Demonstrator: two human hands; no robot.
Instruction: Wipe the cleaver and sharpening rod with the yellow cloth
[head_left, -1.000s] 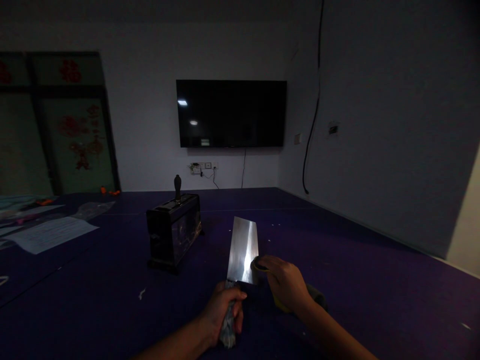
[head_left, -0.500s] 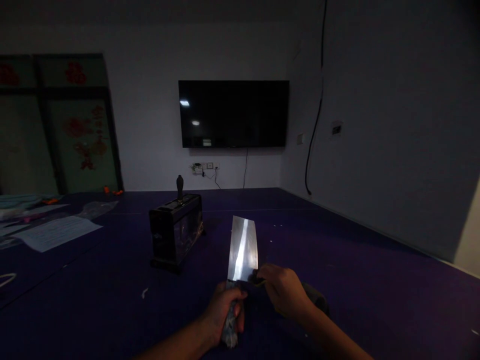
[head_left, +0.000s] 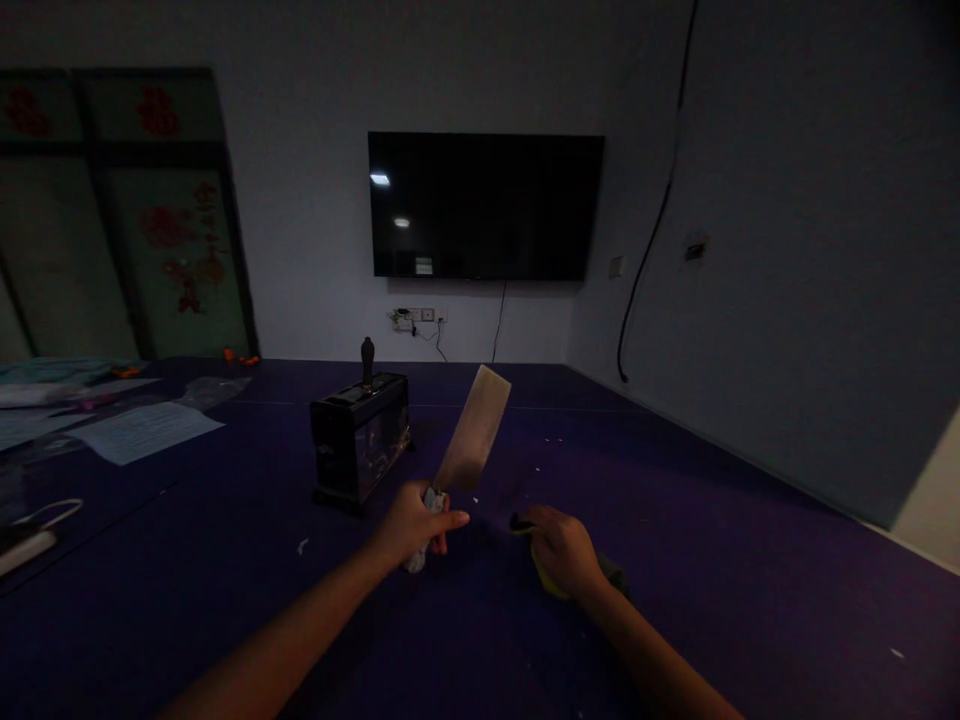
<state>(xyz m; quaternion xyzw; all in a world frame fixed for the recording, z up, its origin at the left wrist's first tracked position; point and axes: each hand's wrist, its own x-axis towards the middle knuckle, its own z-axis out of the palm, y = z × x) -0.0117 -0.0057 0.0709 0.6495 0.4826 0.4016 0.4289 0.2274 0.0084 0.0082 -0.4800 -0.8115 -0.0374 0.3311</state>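
My left hand (head_left: 420, 525) is wrapped round the pale, wrapped-looking handle of a cleaver (head_left: 476, 425). The broad blade tilts up and to the right. To the right, lower down, my right hand (head_left: 562, 548) is closed on a dark and yellow item (head_left: 551, 580), mostly hidden by the fingers and wrist; its kind is unclear. A dark tip sticks out left of the fingers. Blade and right hand are apart. Beyond my left hand stands a black knife block (head_left: 360, 440) with clear-looking sides, a dark handle (head_left: 367, 360) rising from its top.
The purple table (head_left: 712, 520) carries small white scraps. At the left lie printed papers (head_left: 146, 432), clear plastic (head_left: 214, 392) and a white object with a cable (head_left: 30, 548). Small orange pieces (head_left: 240, 357) sit at the far edge. A television (head_left: 487, 205) hangs on the wall.
My left hand has moved the cleaver left and away from my right hand, and the blade now leans right without its bright glare. More of the yellow part shows under my right hand.
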